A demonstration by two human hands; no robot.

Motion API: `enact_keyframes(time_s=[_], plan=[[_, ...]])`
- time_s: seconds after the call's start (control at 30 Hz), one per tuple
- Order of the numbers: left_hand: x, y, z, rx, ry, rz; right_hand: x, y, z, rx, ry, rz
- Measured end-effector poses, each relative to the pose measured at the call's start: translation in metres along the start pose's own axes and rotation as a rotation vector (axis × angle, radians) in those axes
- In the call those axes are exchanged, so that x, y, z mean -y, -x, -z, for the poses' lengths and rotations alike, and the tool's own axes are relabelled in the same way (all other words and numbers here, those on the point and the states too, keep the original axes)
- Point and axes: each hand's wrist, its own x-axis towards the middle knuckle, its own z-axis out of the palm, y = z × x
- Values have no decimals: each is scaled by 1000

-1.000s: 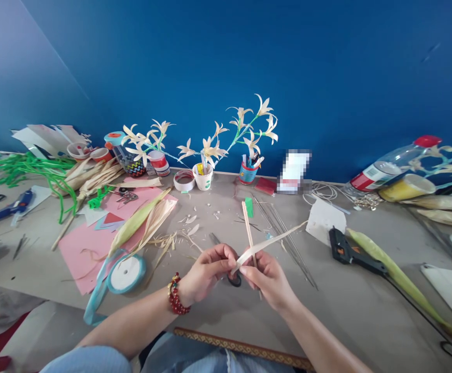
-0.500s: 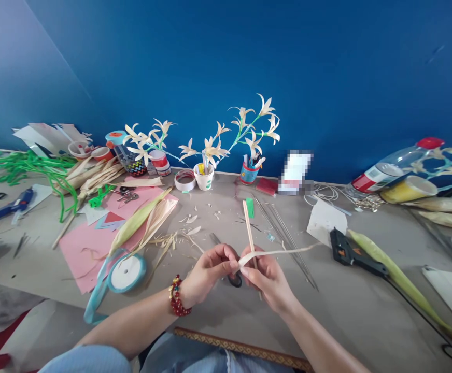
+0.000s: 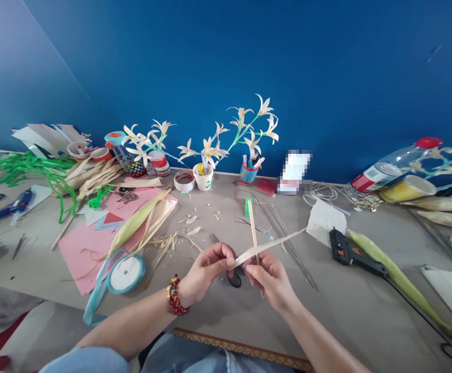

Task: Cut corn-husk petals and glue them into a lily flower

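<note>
My left hand (image 3: 208,269), with a red bead bracelet at its wrist, pinches one end of a pale corn husk strip (image 3: 272,245). The strip slants up to the right, across a slim chopstick-like wooden stick (image 3: 253,223). My right hand (image 3: 272,282) has its fingers closed round the lower part of that stick, which points away from me. Scissors (image 3: 234,280) lie on the table beneath my hands, partly covered by them. Beyond the stick's tip lies a small green piece (image 3: 247,207).
A black glue gun (image 3: 352,254) and thin metal rods (image 3: 284,238) lie to the right. Leftward are a blue ribbon roll (image 3: 127,273), pink paper (image 3: 76,254) and a green husk (image 3: 142,223). Husk flowers (image 3: 212,150) stand in cups along the wall, near a bottle (image 3: 389,160).
The strip's free end has swung upward and lies straighter. My right fingers have come apart from my left fingertips, and the stick has shifted slightly right.
</note>
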Motion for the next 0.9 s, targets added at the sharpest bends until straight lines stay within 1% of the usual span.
enact_keyframes(time_s=[0.13, 0.3, 0.43, 0.6, 0.7, 0.8, 0.9], plan=[[-1, 1, -1, -1, -44, -8, 1, 1, -2, 41, -2, -22], [0, 1, -1, 7, -9, 19, 2, 1, -4, -4, 38, -7], [-1, 0, -1, 0, -10, 9, 1, 0, -3, -33, 28, 0], [-2, 1, -1, 12, -53, 30, 0, -1, -1, -36, 24, 20], [0, 0, 1, -12, -53, 24, -1, -1, 2, -34, 26, 30], [1, -1, 2, -32, -30, -7, -2, -1, 4, 5, 12, 15], [0, -2, 1, -27, -27, -35, 0, 0, 0, 81, 39, -36]])
